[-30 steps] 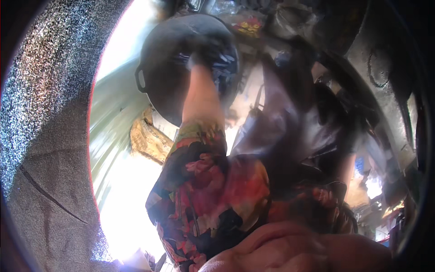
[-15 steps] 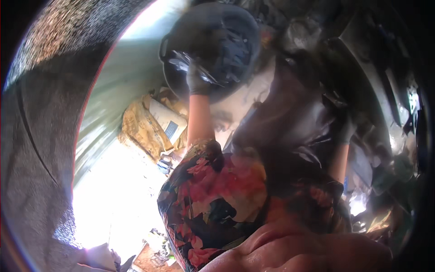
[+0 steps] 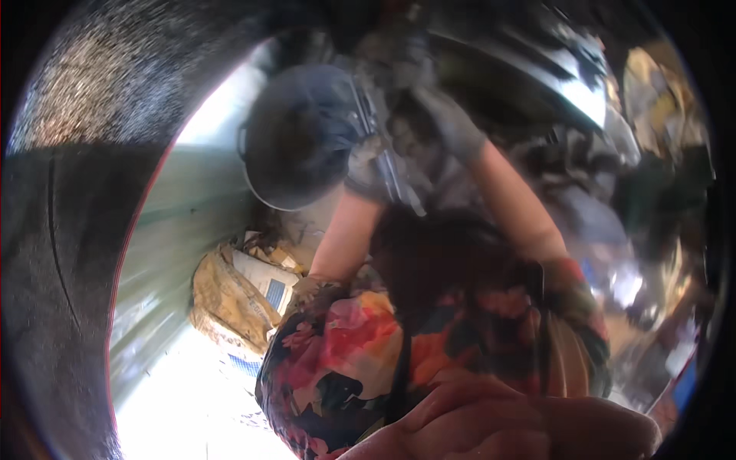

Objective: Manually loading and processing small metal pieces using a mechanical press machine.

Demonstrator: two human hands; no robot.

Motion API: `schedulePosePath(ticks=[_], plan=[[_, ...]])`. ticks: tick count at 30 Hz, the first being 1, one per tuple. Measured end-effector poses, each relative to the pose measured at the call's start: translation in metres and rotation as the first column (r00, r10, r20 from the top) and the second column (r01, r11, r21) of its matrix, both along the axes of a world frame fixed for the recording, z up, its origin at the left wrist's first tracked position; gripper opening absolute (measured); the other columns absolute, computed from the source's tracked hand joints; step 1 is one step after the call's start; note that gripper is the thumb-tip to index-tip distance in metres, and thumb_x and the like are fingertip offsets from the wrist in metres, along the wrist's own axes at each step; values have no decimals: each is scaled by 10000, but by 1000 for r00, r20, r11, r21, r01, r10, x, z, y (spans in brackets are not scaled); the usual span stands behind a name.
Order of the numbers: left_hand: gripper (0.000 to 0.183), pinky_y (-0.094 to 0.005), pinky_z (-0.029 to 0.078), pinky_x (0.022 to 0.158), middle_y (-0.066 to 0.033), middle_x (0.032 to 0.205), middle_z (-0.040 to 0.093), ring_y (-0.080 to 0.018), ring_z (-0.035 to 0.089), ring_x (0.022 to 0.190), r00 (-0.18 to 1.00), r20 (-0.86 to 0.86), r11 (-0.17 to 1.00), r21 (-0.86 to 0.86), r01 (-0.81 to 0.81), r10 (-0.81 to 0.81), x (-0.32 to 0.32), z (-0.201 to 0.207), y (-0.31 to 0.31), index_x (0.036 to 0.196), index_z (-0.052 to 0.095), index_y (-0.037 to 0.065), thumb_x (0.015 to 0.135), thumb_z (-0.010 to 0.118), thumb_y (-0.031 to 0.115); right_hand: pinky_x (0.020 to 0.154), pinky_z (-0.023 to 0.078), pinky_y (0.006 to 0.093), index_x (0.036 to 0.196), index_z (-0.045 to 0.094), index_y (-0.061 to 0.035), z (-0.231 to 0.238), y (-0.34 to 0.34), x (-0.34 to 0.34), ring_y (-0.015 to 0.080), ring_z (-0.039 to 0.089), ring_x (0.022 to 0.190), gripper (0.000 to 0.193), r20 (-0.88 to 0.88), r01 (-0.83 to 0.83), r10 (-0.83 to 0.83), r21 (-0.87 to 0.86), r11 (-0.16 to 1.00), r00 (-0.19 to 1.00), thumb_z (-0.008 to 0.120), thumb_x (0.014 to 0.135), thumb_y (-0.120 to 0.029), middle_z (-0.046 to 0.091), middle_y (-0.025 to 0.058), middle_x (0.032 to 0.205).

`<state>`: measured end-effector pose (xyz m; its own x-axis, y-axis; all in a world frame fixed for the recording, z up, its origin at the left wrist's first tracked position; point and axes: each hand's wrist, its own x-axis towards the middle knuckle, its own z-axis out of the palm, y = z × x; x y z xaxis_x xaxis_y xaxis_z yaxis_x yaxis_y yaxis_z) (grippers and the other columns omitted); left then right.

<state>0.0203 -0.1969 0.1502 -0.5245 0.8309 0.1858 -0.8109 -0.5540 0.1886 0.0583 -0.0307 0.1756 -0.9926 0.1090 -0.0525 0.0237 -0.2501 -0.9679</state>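
Note:
My left hand (image 3: 366, 167), in a grey glove, is closed around a bundle of long, thin, shiny strips (image 3: 392, 178). Their exact kind is not clear. The hand is beside the right rim of a round dark tub (image 3: 268, 172) with a side handle. My right hand (image 3: 452, 126), also gloved, reaches forward to the right of the strips, over a dark, cluttered pile (image 3: 521, 84). Motion smears its fingers, so what it touches cannot be made out.
Crumpled brown paper sacks (image 3: 230, 299) lie to the left below the tub, near a pale green corrugated wall (image 3: 184, 207). Another tan sack-like heap (image 3: 655, 100) stands at the far right. Mixed blurred scrap (image 3: 590, 222) fills the right side.
My left hand has moved right, from over the tub to beside its rim, still with strips. My right hand has come up from the lower right to the front. The view has shifted.

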Motion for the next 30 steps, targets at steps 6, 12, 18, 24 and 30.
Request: schedulePosePath(ticks=[6, 12, 18, 24, 30], plan=[[617, -474, 479, 896, -51, 995, 556, -205, 565, 886, 970, 66, 968, -73, 239, -234, 71, -26, 38, 1343, 396, 134, 790, 670, 135, 608, 528, 290, 965, 583, -41, -6, 97, 18, 142, 628, 689, 131, -179, 627, -641, -134, 768, 747, 564, 935, -168, 644, 69, 808], [524, -530, 569, 671, -194, 1208, 561, -362, 663, 826, 890, 56, 881, -121, 457, -453, 71, -22, 20, 1309, 425, 78, 857, 614, 263, 621, 501, 330, 918, 688, -21, 51, 59, 114, 175, 637, 706, 308, 46, 114, -155, 485, 867, 987, 634, 868, -320, 677, 74, 810], [504, -430, 518, 837, -150, 1091, 589, -298, 605, 973, 926, -63, 927, -85, 365, -371, 89, -21, 31, 1258, 451, 19, 835, 633, 223, 647, 509, 385, 848, 702, -103, 44, 29, 119, 299, 636, 703, 444, -169, 179, -81, 975, 133, 982, 693, 714, -526, 641, 119, 737], [491, -405, 532, 688, -70, 996, 564, -233, 572, 841, 964, 106, 955, -146, 257, -243, 95, -17, 21, 1242, 472, 70, 794, 665, 120, 754, 515, 297, 1133, 617, -52, 213, 28, 139, 168, 637, 863, 484, -670, 523, -71, 504, 687, 739, 789, 719, -234, 655, 70, 980], [579, -407, 598, 618, -82, 1038, 592, -264, 655, 808, 979, 60, 967, -155, 200, -193, 98, -20, 24, 1314, 413, 94, 800, 679, 112, 780, 522, 337, 1031, 573, -17, 290, 38, 116, 225, 630, 924, 169, -1000, 822, -20, -4, 570, 8, 559, 893, -114, 637, 125, 1011]])
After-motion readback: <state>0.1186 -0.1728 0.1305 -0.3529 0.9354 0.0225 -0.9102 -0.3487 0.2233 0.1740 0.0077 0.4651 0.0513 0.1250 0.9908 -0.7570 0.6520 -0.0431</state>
